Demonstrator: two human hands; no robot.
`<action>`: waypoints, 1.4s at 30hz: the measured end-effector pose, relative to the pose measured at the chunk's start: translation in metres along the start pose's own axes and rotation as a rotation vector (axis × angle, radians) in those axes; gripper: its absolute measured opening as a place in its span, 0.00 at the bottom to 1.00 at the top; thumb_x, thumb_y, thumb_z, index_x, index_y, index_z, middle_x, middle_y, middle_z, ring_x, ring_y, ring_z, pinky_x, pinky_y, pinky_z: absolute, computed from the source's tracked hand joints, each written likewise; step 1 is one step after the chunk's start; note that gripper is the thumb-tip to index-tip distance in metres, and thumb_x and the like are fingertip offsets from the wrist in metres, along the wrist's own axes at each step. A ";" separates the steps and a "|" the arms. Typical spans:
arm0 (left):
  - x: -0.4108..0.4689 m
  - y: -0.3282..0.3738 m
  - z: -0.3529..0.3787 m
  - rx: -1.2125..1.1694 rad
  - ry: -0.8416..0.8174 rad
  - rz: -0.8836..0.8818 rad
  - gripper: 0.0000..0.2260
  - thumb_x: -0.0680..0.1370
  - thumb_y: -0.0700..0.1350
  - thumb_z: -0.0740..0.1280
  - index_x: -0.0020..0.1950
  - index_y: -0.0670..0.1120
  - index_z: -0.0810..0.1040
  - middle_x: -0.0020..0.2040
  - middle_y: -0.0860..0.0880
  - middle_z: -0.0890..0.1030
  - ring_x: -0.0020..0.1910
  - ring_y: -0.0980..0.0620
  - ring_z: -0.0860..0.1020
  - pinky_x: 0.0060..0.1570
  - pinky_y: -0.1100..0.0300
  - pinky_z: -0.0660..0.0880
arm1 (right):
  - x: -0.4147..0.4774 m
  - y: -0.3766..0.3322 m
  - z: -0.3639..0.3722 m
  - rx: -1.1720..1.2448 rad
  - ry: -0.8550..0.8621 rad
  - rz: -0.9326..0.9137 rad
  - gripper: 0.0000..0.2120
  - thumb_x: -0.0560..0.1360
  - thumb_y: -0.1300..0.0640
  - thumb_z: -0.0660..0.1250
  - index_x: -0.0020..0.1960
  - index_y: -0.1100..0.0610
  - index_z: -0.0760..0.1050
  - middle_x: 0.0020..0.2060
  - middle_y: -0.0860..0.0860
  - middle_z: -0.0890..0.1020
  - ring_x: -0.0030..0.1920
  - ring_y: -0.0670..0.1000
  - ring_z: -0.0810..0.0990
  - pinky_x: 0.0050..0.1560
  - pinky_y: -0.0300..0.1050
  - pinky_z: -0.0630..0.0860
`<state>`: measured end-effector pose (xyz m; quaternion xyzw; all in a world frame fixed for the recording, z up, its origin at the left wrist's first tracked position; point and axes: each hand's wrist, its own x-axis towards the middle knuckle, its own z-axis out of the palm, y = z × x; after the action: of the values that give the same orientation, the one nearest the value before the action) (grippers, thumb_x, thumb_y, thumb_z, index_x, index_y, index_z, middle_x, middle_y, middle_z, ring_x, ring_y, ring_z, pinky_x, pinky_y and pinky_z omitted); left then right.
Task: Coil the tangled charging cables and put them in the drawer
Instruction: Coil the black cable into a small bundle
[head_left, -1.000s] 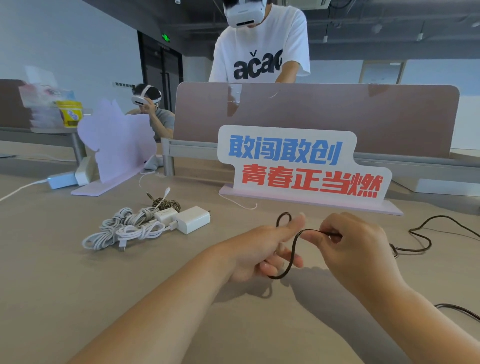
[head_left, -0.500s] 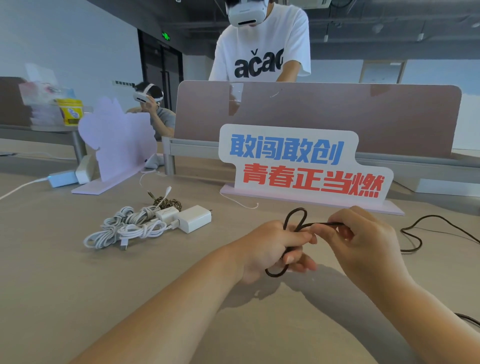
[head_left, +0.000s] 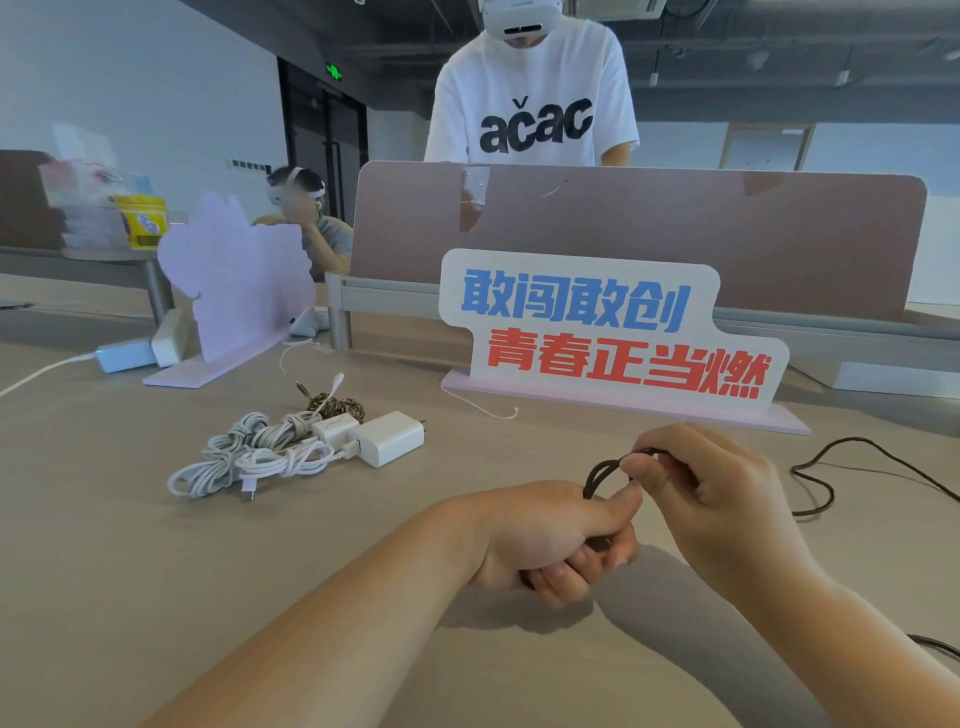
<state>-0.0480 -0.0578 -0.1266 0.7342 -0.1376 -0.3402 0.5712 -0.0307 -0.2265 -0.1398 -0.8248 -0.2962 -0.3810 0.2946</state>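
Left hand (head_left: 550, 540): fist curled shut around the lower part of the black cable's loops, thumb laid flat along the top and pressing toward the right hand's fingertips.
Right hand (head_left: 711, 499): thumb and forefinger pinched tight on the top of the loops, just above the left thumb tip; the other fingers are folded behind.
Black cable (head_left: 597, 475): a few short loops arch from the left fist up to the right hand's pinch; the loose length trails off past the right knuckles and lies in curves on the tabletop.
Loose run of the cable (head_left: 815, 475): on the table beyond the right hand, well apart from the fingers.
White cables (head_left: 249, 457): a tangled bundle on the table, far to the left of the left fist, untouched.
White charger blocks (head_left: 387, 436): two, at the right end of that bundle, between it and the hands but still apart from the fingers.
Braided cable (head_left: 337, 405): a small dark coil just behind the white bundle.
Table (head_left: 130, 571): beige top under both forearms.
Slogan sign (head_left: 597, 332): upright on its pink base, beyond the fingertips.
Drawer: not visible.
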 end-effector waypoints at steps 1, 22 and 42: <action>0.001 0.000 0.001 0.007 0.003 0.017 0.25 0.79 0.65 0.52 0.32 0.47 0.69 0.24 0.54 0.59 0.21 0.58 0.56 0.24 0.66 0.53 | 0.000 -0.001 0.001 0.031 -0.023 0.020 0.12 0.75 0.48 0.62 0.41 0.55 0.77 0.32 0.44 0.77 0.37 0.48 0.73 0.36 0.34 0.70; -0.005 0.005 -0.002 -0.003 0.158 0.173 0.25 0.71 0.68 0.55 0.46 0.50 0.81 0.26 0.54 0.61 0.23 0.58 0.58 0.24 0.66 0.58 | 0.003 -0.007 -0.010 0.022 -0.126 0.398 0.20 0.76 0.48 0.61 0.32 0.60 0.76 0.23 0.56 0.76 0.26 0.54 0.74 0.31 0.46 0.71; 0.004 0.015 -0.023 -1.095 0.536 0.575 0.25 0.80 0.60 0.53 0.42 0.41 0.78 0.31 0.47 0.80 0.28 0.50 0.80 0.34 0.55 0.81 | 0.002 -0.003 -0.007 -0.010 -0.387 0.412 0.19 0.74 0.41 0.56 0.36 0.52 0.75 0.27 0.49 0.77 0.31 0.51 0.76 0.35 0.45 0.74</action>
<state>-0.0269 -0.0480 -0.1112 0.3319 0.0112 -0.0015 0.9432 -0.0348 -0.2290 -0.1334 -0.9264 -0.1713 -0.1502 0.2997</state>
